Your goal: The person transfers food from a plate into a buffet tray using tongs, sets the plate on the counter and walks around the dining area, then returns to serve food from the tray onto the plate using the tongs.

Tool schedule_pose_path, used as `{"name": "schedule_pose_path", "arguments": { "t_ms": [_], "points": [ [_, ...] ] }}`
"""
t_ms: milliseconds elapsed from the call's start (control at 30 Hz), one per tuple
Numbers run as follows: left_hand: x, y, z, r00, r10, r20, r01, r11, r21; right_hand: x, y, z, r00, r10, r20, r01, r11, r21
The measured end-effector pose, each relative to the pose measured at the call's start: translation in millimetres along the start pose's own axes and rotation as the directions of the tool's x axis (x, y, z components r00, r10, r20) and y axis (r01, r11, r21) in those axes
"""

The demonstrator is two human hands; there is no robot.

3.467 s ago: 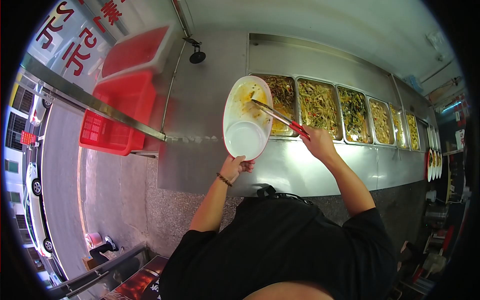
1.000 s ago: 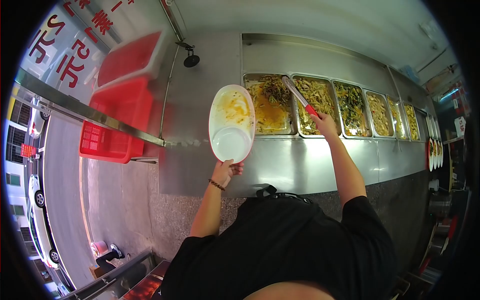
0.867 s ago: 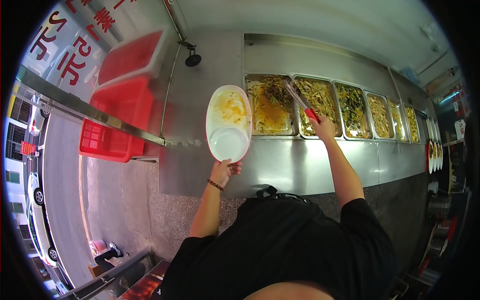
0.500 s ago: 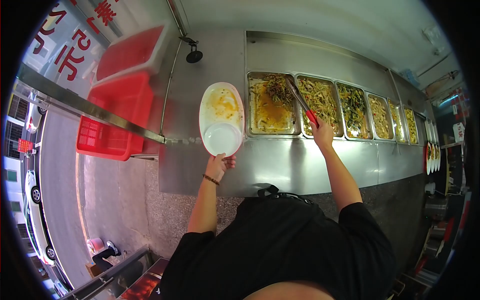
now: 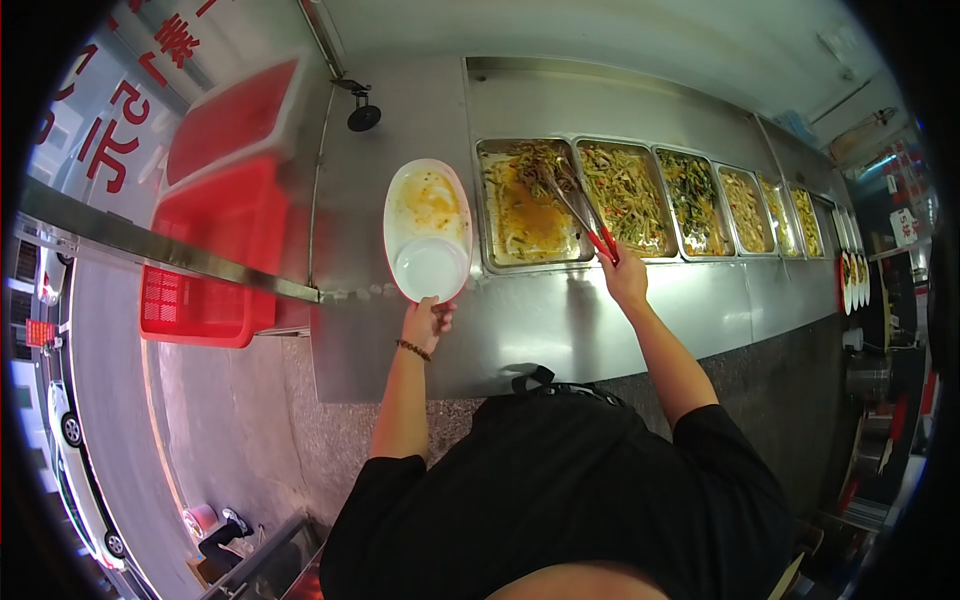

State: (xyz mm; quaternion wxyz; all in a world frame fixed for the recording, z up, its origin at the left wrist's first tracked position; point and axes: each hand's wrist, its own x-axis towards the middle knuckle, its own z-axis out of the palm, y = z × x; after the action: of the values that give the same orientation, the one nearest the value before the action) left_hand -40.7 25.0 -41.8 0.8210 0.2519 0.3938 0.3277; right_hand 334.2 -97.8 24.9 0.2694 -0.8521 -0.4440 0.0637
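Left of the food pans (image 5: pixel 535 267), the left hand (image 5: pixel 428 322) grips an oval plate (image 5: pixel 420 222), likely light, stiff and slippery, by its near rim, a good spot, and the right hand (image 5: pixel 626 275) grips tongs (image 5: pixel 611 244).

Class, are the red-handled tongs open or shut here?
Open. The tongs in the right hand spread into a V, with a visible gap between their two sides.
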Motion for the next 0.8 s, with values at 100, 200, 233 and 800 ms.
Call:
{"name": "schedule_pose_path", "arguments": {
  "t_ms": [100, 200, 233, 800],
  "points": [
    [13.0, 2.2, -3.9, 0.987, -0.125, -0.101, 0.115, 0.988, -0.100, -9.8, 1.4, 9.3, 0.999, 0.025, 0.021, -0.024, 0.999, -0.041],
    [20.8, 2.9, -1.4, 0.958, -0.248, -0.140, 0.194, 0.928, -0.318, -17.3, 2.1, 18.8, 1.000, 0.005, -0.031, -0.006, 0.999, -0.033],
    [17.2, 2.8, -0.3, 0.954, -0.248, -0.171, 0.181, 0.926, -0.331, -21.1, 1.1, 22.4, 1.000, 0.012, -0.028, -0.013, 0.999, -0.033],
    [-14.7, 21.6, 8.7, 0.922, -0.359, -0.146, 0.367, 0.930, 0.028, -10.3, -12.8, 39.3, 0.994, 0.018, -0.107, -0.021, 0.999, -0.027]
  ]
}}
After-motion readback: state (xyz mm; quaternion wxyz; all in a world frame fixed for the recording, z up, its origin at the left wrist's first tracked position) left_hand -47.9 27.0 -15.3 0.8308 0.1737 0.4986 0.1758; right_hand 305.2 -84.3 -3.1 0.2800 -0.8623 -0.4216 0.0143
